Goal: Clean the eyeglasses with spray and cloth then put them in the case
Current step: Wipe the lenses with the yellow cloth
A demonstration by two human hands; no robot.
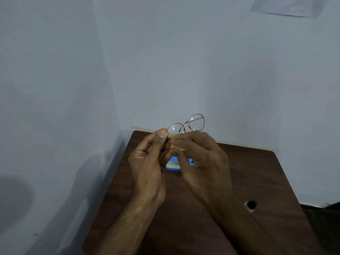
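I hold thin red-rimmed eyeglasses [196,122] up above the table, lenses upright. My left hand [149,162] pinches the left rim between thumb and fingers. My right hand [200,159] pinches a pale yellow cloth [177,147] against the lower part of the left lens. Below and behind my hands, a blue case [173,165] lies on the table, mostly hidden by them. No spray bottle is in view.
The dark brown wooden table [239,177] stands in a corner of pale walls, with a round cable hole [251,205] near its right side. A sheet of paper [287,5] hangs on the wall at top right.
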